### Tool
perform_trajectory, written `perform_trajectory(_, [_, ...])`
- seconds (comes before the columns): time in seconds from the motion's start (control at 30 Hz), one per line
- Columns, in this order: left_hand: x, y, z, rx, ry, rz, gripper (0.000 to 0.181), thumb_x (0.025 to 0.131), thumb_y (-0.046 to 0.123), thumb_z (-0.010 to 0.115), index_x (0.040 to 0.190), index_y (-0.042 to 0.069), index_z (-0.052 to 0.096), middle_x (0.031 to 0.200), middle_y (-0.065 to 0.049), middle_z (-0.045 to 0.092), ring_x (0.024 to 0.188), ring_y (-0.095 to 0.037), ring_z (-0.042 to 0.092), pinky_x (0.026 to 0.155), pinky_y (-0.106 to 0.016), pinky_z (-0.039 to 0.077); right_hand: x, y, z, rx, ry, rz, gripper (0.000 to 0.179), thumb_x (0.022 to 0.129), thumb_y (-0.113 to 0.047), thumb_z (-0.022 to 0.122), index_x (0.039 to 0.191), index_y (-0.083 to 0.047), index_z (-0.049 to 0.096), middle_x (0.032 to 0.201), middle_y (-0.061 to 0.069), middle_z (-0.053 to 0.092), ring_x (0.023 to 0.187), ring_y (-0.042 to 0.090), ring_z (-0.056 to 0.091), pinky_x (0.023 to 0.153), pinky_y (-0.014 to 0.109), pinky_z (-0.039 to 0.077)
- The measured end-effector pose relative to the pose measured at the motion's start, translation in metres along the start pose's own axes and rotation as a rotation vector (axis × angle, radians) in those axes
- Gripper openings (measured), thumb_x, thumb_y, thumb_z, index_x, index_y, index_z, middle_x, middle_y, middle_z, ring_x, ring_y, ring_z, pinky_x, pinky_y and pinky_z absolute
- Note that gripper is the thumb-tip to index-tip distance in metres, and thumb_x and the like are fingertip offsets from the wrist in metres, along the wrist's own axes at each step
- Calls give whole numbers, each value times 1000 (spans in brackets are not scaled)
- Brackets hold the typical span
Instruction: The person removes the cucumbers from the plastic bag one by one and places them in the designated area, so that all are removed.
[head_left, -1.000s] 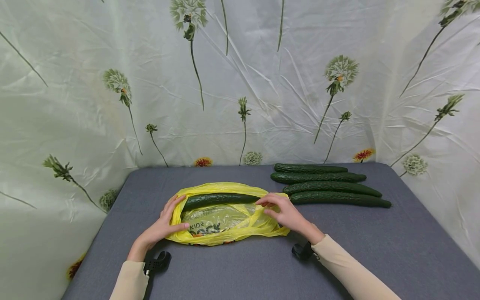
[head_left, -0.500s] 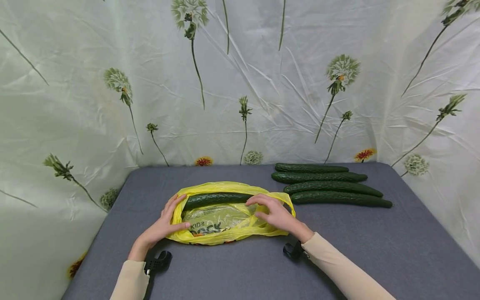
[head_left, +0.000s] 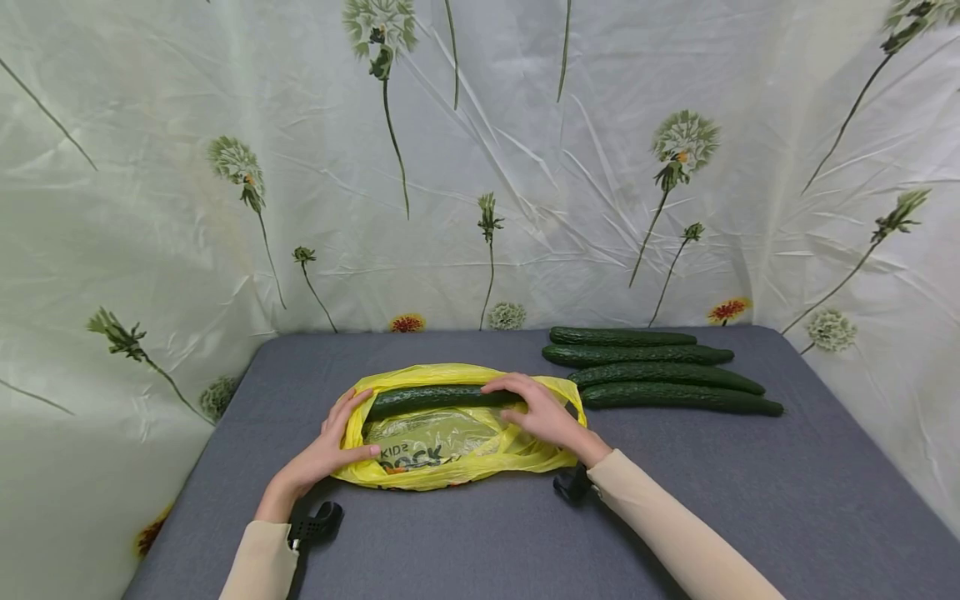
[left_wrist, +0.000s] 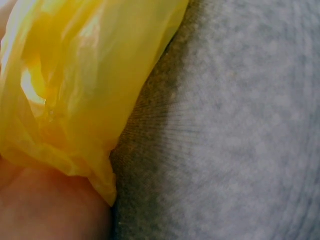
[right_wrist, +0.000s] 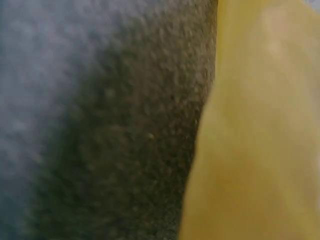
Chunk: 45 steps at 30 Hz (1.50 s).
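Note:
A yellow plastic bag point(head_left: 442, 477) with dark lettering lies on its side, its mouth facing up toward me. Inside along its far side is a long dark green cucumber point(head_left: 427, 400). My left hand point(head_left: 330, 442) grips the bag's left rim, thumb over the near edge and fingers round the far left. Yellow film point(left_wrist: 90, 90) fills the left side of the left wrist view. Reaching into the bag's right end, my right hand point(head_left: 543, 412) holds the cucumber near its right end, fingertips at the far edge and thumb at the near edge. That cucumber's tip is hidden.
Several more cucumbers point(head_left: 667, 375) lie side by side at the back right of the grey cloth-covered table point(head_left: 495, 542). The lowest of them comes close to the bag's right end. Behind the table hangs a pale curtain point(head_left: 450, 267) with dandelion prints.
My right hand has slid left from the bag's right rim along the cucumber. The bag's right end has spread out slightly to the right. My left hand has stayed in place.

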<state>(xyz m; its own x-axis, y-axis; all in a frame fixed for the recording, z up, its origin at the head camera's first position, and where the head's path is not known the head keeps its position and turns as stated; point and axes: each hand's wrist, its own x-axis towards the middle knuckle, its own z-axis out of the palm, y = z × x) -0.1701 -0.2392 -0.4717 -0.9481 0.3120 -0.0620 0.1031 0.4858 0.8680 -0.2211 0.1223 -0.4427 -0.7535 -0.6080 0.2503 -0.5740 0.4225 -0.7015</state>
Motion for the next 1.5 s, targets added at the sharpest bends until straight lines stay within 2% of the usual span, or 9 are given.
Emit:
perform_trajectory(0.3, [-1,2,-2,-3,3,5,85,86,23,72,153,18,20,157,-15,-10,138,-46,-14,91,-79,4,11,9,-1,4,-15,59,47,88,-2,68,132,-11,56,131,6,54,124,27,47,99,49,39])
perform_trajectory(0.47, [-1,0,-2,2,0,3,85,87,26,71,153,18,19,157,-14,-11,138,-46,-15,91,-79,4,13,18,-3,54,-33,80,49,87,-1,67,134,-8,54,131,8,53,124,28,47,100,49,38])
perform_trajectory(0.73, [0,-1,-1,12,3,-7,85,87,28,71,153,20,19,157,-13,-11,138,-46,-14,92,-78,4,14,31,-7,102,-47,147,56,87,-1,68,139,-11,49,135,8,50,126,27,45,101,48,37])
perform_trajectory(1.0, [0,0,-2,7,3,2,85,86,26,72,153,19,20,157,-14,-11,138,-46,-14,91,-79,4,9,34,-10,117,-79,155,62,86,3,67,143,-10,43,137,11,49,127,28,45,101,48,37])
perform_trajectory(1.23, [0,0,-1,8,2,-1,85,86,27,71,153,18,20,157,-13,-11,138,-46,-14,91,-79,4,0,35,-13,174,-81,177,63,86,5,66,143,-8,43,140,12,47,129,29,43,103,47,36])
perform_trajectory(1.37, [0,-1,-2,9,4,-2,85,86,27,71,153,18,20,157,-14,-11,138,-46,-14,91,-79,4,0,33,-13,196,-63,169,60,87,4,66,142,-8,44,139,12,48,128,28,44,102,47,36])
perform_trajectory(1.5, [0,0,-1,8,2,-6,85,86,28,71,153,18,20,157,-13,-11,138,-46,-14,91,-79,5,4,31,-9,166,-51,127,55,87,3,66,139,-7,48,135,12,52,125,28,47,101,47,38])
